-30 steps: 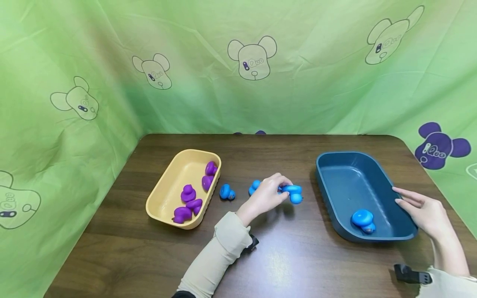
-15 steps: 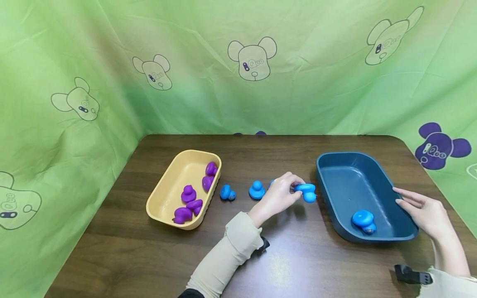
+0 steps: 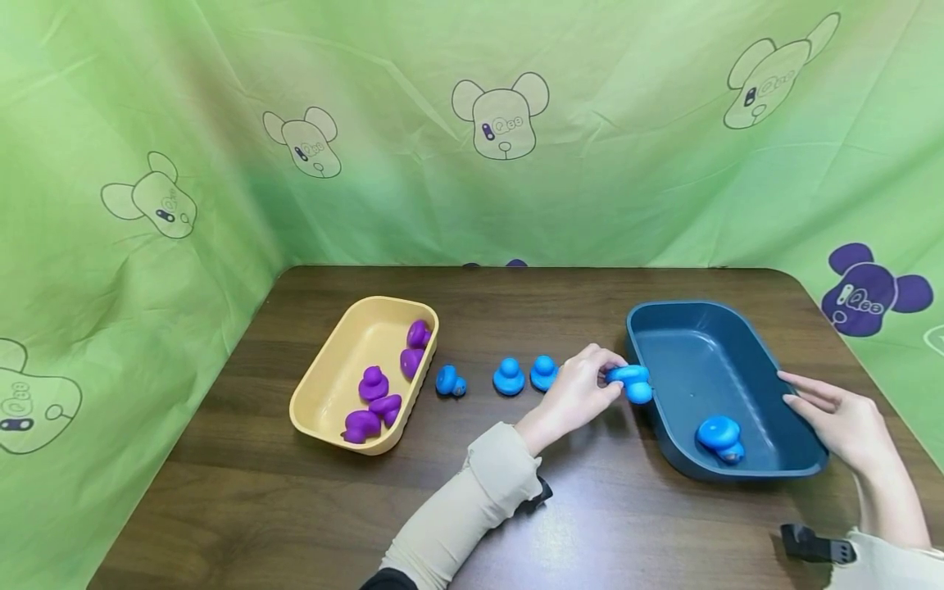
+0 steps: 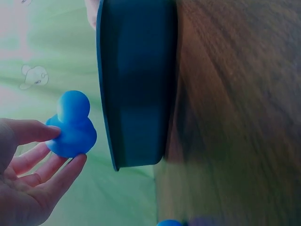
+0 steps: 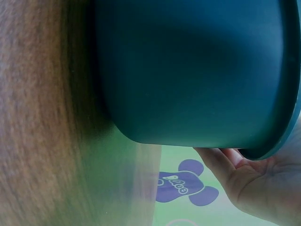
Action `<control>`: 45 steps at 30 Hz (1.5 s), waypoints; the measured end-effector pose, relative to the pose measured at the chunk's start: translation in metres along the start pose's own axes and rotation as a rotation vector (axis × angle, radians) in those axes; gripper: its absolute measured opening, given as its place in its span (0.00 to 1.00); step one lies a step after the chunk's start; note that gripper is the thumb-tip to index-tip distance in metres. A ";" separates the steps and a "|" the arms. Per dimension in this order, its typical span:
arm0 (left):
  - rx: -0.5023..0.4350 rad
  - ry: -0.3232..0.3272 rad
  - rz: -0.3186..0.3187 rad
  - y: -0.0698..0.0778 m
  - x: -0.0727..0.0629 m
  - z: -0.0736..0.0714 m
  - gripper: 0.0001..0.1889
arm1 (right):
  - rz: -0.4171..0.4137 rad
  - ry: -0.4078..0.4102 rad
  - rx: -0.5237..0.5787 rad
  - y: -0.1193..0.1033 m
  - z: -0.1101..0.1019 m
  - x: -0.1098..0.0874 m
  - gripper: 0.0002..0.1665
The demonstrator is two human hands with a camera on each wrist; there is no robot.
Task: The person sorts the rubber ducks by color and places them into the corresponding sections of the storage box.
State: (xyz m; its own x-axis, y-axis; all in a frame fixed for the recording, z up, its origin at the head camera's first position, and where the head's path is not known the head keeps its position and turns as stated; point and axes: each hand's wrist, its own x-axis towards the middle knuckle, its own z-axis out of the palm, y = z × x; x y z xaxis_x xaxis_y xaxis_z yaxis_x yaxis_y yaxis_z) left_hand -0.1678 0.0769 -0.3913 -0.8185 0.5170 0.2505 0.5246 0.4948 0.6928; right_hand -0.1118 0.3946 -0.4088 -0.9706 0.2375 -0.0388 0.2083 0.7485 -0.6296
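My left hand (image 3: pixel 578 393) pinches a blue rubber duck (image 3: pixel 630 382) between thumb and fingertips, at the left rim of the dark blue bin (image 3: pixel 682 369). In the left wrist view, the held duck (image 4: pixel 73 129) is beside the bin's wall (image 4: pixel 138 89), with thumb on one side and fingers on the other. My right hand (image 3: pixel 848 418) grips the bin's right rim; the right wrist view shows a finger against the outer wall, the hand (image 5: pixel 254 183) partly hidden by the rim. Another blue duck (image 3: pixel 719 437) lies inside the bin, near its front.
Three more blue ducks stand or lie on the wooden table (image 3: pixel 295 508): one (image 3: pixel 544 373) near my left wrist, one (image 3: pixel 509 377) beside it, one (image 3: pixel 450 382) by the yellow bin (image 3: pixel 324 369). That bin holds several purple ducks (image 3: pixel 373 383). A green printed cloth (image 3: pixel 398 205) hangs behind.
My left hand has moved right with the blue duck, from mid-table to the blue bin's left rim, uncovering the two ducks behind it. My right hand has stayed in place.
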 end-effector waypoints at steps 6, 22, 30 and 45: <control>0.010 0.005 0.011 0.005 0.003 0.005 0.10 | -0.003 0.004 0.000 0.000 0.000 0.000 0.26; 0.058 -0.014 0.053 0.016 0.011 0.019 0.12 | -0.002 -0.001 -0.001 -0.001 -0.001 -0.001 0.27; 0.088 -0.024 0.073 0.020 0.015 0.024 0.12 | -0.012 0.003 0.001 0.000 0.000 0.000 0.26; 0.124 -0.050 0.126 0.026 0.019 0.031 0.13 | 0.008 -0.010 -0.001 0.000 0.000 0.000 0.29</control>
State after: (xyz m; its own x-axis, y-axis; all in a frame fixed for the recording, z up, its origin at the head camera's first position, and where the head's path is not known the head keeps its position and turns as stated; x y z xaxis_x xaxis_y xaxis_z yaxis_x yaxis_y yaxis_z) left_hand -0.1629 0.1214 -0.3898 -0.7330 0.6134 0.2939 0.6499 0.5042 0.5686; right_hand -0.1119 0.3945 -0.4091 -0.9700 0.2375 -0.0515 0.2163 0.7473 -0.6283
